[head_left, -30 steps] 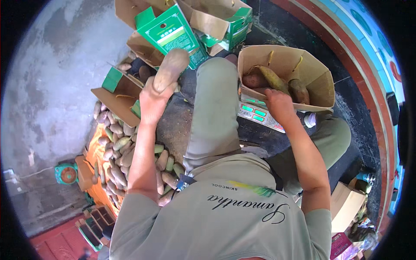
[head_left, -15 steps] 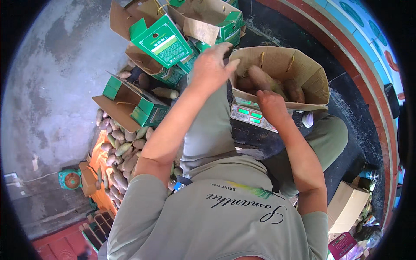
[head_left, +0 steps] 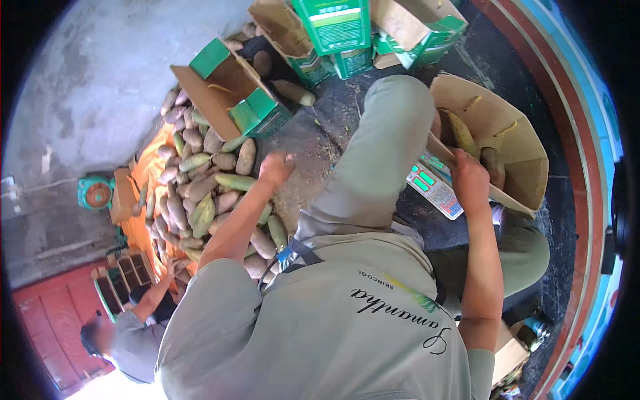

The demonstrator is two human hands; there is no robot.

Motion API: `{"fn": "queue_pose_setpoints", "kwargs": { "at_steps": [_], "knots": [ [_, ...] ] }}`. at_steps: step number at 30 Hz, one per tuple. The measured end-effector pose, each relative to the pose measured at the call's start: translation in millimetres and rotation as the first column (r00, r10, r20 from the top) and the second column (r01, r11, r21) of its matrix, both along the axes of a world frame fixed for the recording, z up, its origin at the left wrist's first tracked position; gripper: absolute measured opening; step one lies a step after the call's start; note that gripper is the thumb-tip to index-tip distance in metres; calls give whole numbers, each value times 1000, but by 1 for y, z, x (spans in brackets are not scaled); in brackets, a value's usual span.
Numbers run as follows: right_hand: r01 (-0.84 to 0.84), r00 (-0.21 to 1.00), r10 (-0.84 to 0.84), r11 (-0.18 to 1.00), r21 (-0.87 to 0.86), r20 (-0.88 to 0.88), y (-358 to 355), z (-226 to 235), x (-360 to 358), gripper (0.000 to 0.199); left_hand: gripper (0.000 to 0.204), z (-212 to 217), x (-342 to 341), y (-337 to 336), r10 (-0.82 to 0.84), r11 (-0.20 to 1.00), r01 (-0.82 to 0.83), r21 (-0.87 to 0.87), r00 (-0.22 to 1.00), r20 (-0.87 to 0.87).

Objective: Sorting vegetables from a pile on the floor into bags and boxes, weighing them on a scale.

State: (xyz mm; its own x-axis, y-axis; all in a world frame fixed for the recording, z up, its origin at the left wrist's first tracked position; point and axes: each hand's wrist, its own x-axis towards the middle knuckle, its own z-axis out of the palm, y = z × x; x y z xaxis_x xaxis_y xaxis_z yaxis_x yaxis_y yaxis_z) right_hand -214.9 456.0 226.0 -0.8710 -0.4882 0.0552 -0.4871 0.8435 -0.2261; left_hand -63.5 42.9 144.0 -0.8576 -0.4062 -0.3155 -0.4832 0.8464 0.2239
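My right hand (head_left: 471, 181) grips the near wall of an open cardboard box (head_left: 527, 143), fingers curled over its edge. Inside lie long brown and greenish gourds or tubers (head_left: 461, 132); some are partly hidden by the box wall. Under the box, a scale (head_left: 437, 192) with lit green displays shows its front panel. To the left of my raised knee, my left hand (head_left: 277, 168) hangs with curled fingers and nothing visible in them. It is beside a large heap of the same brown and green produce (head_left: 193, 190) on an orange sheet (head_left: 150, 257).
Several green printed boxes (head_left: 337, 27) stand at the far side. An open green box (head_left: 230, 90) lies by the heap. A teal fan (head_left: 96, 193) is near the left wall. Another person (head_left: 137, 340) reaches toward crates (head_left: 130, 277) at lower left.
My left hand has moved from beside the box back leftward to the heap, its fingers now curled. My right hand stays at the box wall. The view has turned, bringing another person into sight.
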Motion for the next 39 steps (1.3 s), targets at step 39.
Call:
{"fn": "queue_pose_setpoints", "kwargs": {
  "at_steps": [39],
  "knots": [
    [58,984,-29,985,160,-177,-13,-2,6,27,45,-159,226,44,-250,968,197,154,728,638]
  ]
}}
